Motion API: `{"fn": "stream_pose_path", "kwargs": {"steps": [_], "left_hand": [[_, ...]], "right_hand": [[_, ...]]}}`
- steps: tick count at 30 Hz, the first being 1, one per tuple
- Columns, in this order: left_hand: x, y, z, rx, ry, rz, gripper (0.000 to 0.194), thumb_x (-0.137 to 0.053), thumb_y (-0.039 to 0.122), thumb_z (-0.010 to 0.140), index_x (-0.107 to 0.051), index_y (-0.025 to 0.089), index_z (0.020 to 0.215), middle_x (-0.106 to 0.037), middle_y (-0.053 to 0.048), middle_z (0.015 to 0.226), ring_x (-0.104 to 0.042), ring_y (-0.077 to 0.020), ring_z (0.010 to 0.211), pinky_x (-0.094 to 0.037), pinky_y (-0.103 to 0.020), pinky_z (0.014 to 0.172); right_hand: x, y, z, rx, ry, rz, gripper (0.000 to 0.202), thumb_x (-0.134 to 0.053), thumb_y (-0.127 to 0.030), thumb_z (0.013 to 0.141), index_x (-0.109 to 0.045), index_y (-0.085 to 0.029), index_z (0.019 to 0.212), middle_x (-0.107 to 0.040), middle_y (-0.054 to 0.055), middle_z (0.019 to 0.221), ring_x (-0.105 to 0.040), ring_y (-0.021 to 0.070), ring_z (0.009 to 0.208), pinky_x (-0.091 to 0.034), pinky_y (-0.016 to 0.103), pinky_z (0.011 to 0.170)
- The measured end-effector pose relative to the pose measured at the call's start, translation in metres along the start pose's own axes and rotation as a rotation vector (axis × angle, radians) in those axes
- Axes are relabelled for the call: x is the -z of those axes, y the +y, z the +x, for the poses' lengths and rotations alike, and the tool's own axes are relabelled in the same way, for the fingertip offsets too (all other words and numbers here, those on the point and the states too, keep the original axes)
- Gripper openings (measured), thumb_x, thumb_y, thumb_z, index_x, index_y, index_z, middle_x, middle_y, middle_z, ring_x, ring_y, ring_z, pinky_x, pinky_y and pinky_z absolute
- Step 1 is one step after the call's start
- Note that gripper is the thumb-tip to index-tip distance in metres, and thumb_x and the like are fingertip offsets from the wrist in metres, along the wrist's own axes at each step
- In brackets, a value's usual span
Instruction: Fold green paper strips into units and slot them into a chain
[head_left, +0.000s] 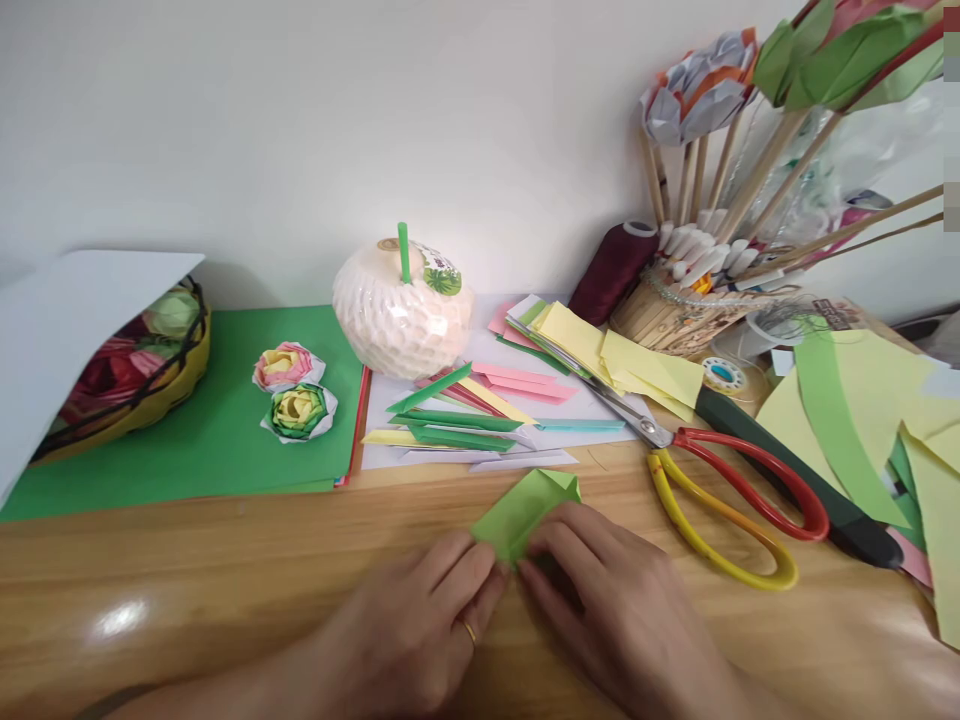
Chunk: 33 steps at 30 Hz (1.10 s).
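Note:
A light green piece of folded paper [521,510] lies on the wooden table between my hands, one flap turned over at its far right corner. My left hand [435,610] has its fingers pressed together on the paper's near left edge, and a ring shows on one finger. My right hand [607,590] is curled over the paper's right side, fingertips on its edge. Just beyond lie several folded paper strips [465,420] in green, pink, yellow and white. Scissors [660,435] with one red and one yellow handle rest to the right of my right hand.
Two folded paper flowers [289,368] sit on green sheets [225,460] at left, beside a basket [180,370]. A white textured ball-shaped container [405,320] stands at the wall. Back right are a thread spool [613,270], a stick holder [660,315], and a dark-handled tool [795,480].

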<state>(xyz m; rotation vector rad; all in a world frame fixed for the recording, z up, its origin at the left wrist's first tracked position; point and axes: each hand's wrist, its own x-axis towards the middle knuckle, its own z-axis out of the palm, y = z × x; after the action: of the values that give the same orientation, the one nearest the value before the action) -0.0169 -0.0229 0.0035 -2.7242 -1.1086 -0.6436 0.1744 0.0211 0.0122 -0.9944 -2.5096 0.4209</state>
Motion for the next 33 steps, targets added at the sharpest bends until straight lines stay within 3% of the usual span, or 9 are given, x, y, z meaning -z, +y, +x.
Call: {"fn": "stream_pose_path", "kwargs": {"steps": [6, 9, 13, 16, 18, 21, 23, 27, 33], "left_hand": [[-0.005, 0.000, -0.005, 0.060, -0.069, 0.043, 0.021, -0.038, 0.017, 0.094, -0.059, 0.014, 0.099, -0.056, -0.005, 0.083, -0.052, -0.0161, 0.077, -0.044, -0.027, 0.063], [-0.002, -0.002, -0.005, 0.046, -0.027, 0.093, 0.021, -0.041, 0.019, 0.093, -0.060, 0.017, 0.101, -0.057, -0.006, 0.084, -0.050, -0.0190, 0.082, -0.042, -0.030, 0.067], [0.002, -0.005, -0.003, 0.051, 0.039, 0.147, 0.027, -0.035, 0.017, 0.094, -0.062, 0.017, 0.102, -0.060, -0.008, 0.090, -0.049, -0.0201, 0.087, -0.039, -0.034, 0.078], [0.003, -0.006, -0.001, 0.047, 0.042, 0.121, 0.035, -0.028, 0.013, 0.095, -0.062, 0.012, 0.104, -0.061, -0.008, 0.096, -0.050, -0.0199, 0.092, -0.036, -0.036, 0.088], [0.004, -0.006, -0.001, 0.024, 0.043, 0.079, 0.035, -0.028, 0.011, 0.095, -0.062, 0.009, 0.103, -0.063, -0.008, 0.095, -0.051, -0.0193, 0.092, -0.036, -0.035, 0.089], [0.004, -0.008, -0.001, 0.003, 0.045, 0.030, 0.034, -0.030, 0.010, 0.094, -0.063, 0.008, 0.098, -0.064, -0.007, 0.092, -0.053, -0.0187, 0.089, -0.038, -0.035, 0.087], [0.004, -0.010, -0.001, -0.015, 0.042, 0.029, 0.033, -0.031, 0.010, 0.094, -0.064, 0.007, 0.098, -0.065, -0.007, 0.095, -0.054, -0.0187, 0.090, -0.039, -0.035, 0.087], [0.001, -0.016, -0.003, -0.070, 0.051, 0.069, 0.029, -0.036, 0.009, 0.092, -0.062, 0.009, 0.103, -0.065, -0.008, 0.102, -0.054, -0.0193, 0.095, -0.039, -0.037, 0.091], [0.002, -0.026, -0.007, -0.123, -0.077, 0.068, 0.031, -0.036, 0.013, 0.093, -0.057, 0.012, 0.115, -0.060, -0.007, 0.119, -0.048, -0.0201, 0.110, -0.032, -0.043, 0.102]], "right_hand": [[0.017, 0.011, -0.004, 0.347, -0.156, -0.051, 0.032, -0.028, -0.016, 0.095, -0.060, -0.012, 0.099, -0.063, 0.008, 0.083, -0.056, 0.0176, 0.071, -0.046, 0.030, 0.061], [0.024, 0.013, -0.010, 0.405, -0.192, -0.089, 0.038, -0.023, -0.016, 0.095, -0.059, -0.009, 0.106, -0.064, 0.010, 0.085, -0.056, 0.0183, 0.072, -0.047, 0.031, 0.062], [0.022, 0.003, -0.016, 0.327, -0.192, -0.136, 0.032, -0.031, -0.013, 0.091, -0.060, -0.013, 0.106, -0.064, 0.007, 0.082, -0.057, 0.0179, 0.073, -0.048, 0.030, 0.063], [0.012, -0.008, -0.015, 0.249, -0.117, -0.174, 0.031, -0.034, -0.012, 0.088, -0.061, -0.014, 0.104, -0.064, 0.007, 0.081, -0.057, 0.0173, 0.072, -0.048, 0.029, 0.061], [0.007, -0.015, -0.012, 0.206, -0.051, -0.199, 0.030, -0.035, -0.012, 0.086, -0.061, -0.013, 0.102, -0.064, 0.008, 0.082, -0.057, 0.0175, 0.071, -0.047, 0.028, 0.059], [0.009, -0.019, -0.004, 0.146, -0.079, -0.113, 0.023, -0.041, -0.013, 0.084, -0.062, -0.017, 0.090, -0.063, 0.005, 0.078, -0.058, 0.0164, 0.069, -0.046, 0.025, 0.056], [0.016, -0.017, 0.003, 0.112, -0.114, -0.018, 0.019, -0.043, -0.013, 0.085, -0.061, -0.019, 0.081, -0.062, 0.002, 0.074, -0.058, 0.0149, 0.068, -0.046, 0.024, 0.057], [0.027, -0.001, 0.021, -0.036, -0.046, -0.054, 0.010, -0.049, -0.019, 0.084, -0.059, -0.019, 0.081, -0.061, 0.004, 0.076, -0.058, 0.0171, 0.071, -0.046, 0.026, 0.059], [0.018, 0.014, 0.033, -0.273, -0.209, 0.196, 0.009, -0.053, -0.011, 0.077, -0.057, -0.020, 0.077, -0.060, -0.002, 0.064, -0.055, 0.0118, 0.055, -0.042, 0.021, 0.049]]}}
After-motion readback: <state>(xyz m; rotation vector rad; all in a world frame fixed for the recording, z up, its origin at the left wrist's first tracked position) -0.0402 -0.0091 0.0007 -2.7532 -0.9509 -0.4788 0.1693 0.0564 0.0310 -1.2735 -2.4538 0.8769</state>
